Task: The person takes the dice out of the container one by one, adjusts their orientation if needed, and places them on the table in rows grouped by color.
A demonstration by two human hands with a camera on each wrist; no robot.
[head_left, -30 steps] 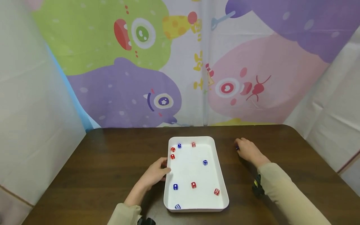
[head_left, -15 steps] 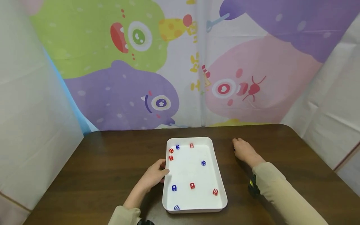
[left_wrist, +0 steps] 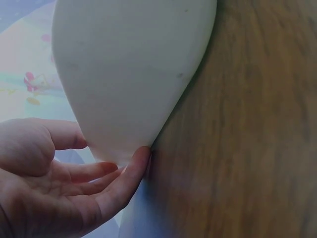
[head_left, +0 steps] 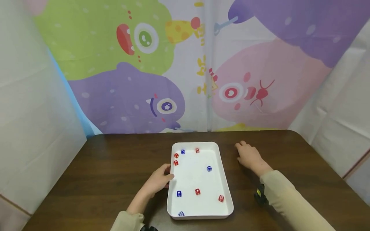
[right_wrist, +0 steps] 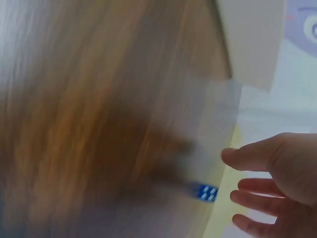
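Observation:
My left hand grips the left wall of a white rectangular tray, thumb at the rim and fingers against the outer side. In the left wrist view, the tray's pale wall lies between thumb and fingertips. Several red and blue dice lie scattered in the tray, among them a blue die right of the middle and a red die nearer the front. Right of the tray, my right hand is low over the table, fingers apart. A blue die shows just beyond its fingertips in the right wrist view, hidden in the head view.
The dark wooden table extends around the tray. A cartoon-printed curtain hangs along its back edge, and pale sheets close off both sides.
A second ago the right fingers were at a blue die; now they are spread and the hand sits slightly further left. The left hand keeps its hold on the tray.

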